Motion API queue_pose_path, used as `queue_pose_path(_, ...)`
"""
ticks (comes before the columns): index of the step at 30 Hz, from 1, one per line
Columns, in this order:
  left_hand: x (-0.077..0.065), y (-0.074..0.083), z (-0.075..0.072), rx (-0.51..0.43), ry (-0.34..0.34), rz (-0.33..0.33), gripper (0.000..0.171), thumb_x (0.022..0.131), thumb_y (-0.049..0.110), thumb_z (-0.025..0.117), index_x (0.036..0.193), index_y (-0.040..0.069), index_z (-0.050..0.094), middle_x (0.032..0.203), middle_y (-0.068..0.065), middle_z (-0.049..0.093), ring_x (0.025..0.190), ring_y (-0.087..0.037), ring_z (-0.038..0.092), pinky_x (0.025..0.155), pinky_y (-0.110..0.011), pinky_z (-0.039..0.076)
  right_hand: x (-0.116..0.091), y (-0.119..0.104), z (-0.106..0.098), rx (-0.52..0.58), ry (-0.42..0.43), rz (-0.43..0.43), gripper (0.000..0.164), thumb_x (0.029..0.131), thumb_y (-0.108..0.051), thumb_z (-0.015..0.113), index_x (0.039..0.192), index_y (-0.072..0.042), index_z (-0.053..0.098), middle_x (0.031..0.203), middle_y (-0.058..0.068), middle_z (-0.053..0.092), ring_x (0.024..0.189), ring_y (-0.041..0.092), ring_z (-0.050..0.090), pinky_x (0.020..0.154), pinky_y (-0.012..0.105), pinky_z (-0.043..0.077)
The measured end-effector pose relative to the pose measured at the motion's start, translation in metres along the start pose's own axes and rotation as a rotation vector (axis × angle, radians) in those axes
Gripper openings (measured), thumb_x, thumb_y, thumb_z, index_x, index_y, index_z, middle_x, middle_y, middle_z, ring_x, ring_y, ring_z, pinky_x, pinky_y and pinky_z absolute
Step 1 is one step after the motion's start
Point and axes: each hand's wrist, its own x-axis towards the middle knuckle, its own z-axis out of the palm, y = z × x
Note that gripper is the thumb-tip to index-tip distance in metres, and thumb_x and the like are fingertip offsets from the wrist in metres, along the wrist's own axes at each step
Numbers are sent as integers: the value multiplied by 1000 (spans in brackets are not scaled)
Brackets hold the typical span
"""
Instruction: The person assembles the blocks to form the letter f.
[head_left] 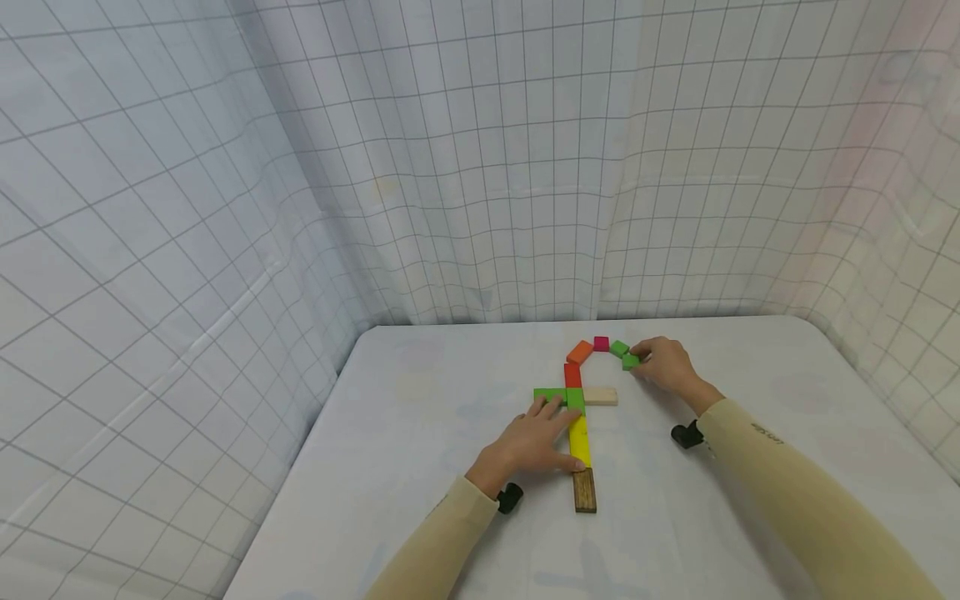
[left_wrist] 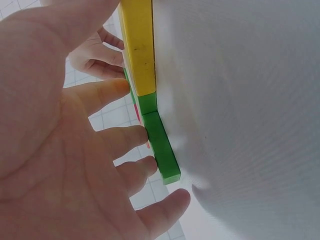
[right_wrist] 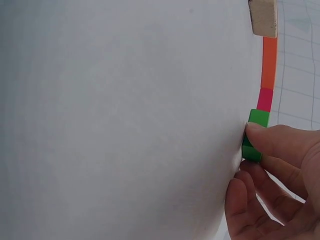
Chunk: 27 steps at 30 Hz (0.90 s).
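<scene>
My right hand (head_left: 667,367) pinches a small green block (head_left: 630,362) between thumb and fingers at the end of a curved row. Next to it in that row come another green block (head_left: 619,347), a pink block (head_left: 602,343), an orange block (head_left: 581,352) and a red block (head_left: 573,375). My left hand (head_left: 528,442) lies with spread fingers along the left of a yellow block (head_left: 581,442). Its fingertips touch a long green block (left_wrist: 162,150) and reach over the middle green block (head_left: 574,397); its thumb is at the yellow block's near end.
A dark brown wooden block (head_left: 585,492) continues the straight line toward me. To the right of the middle green block lies a pale wooden block (head_left: 602,397). White cloth covers the table (head_left: 420,433), and a gridded white curtain (head_left: 480,167) surrounds it at back and sides.
</scene>
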Motion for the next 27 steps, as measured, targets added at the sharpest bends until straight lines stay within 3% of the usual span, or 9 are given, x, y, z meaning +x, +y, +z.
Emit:
queue_pose_path(15, 0, 1, -2, -20, 0, 16, 84, 89, 63, 65, 159, 31, 31, 168, -6, 16, 153, -31, 12, 114, -58, 29, -2, 1, -1, -15, 11, 5, 43, 85, -8, 77, 124, 4, 67, 112, 22, 67, 98, 34, 64, 75, 42, 55)
queue_pose_path(20, -1, -5, -7, -8, 57, 21, 80, 92, 61, 63, 159, 32, 32, 168, -6, 17, 153, -31, 11, 116, -58, 26, -7, -4, -3, -40, 22, -5, 44, 90, -16, 74, 129, 2, 65, 114, 23, 66, 99, 35, 64, 74, 43, 55)
queue_pose_path(27, -8, -13, -21, -17, 198, 14, 76, 95, 58, 61, 159, 28, 32, 167, -7, 20, 153, -29, 12, 117, -54, 25, -26, -21, -13, -81, 57, -103, 43, 96, -21, 68, 133, 1, 62, 117, 26, 65, 102, 39, 64, 80, 53, 53)
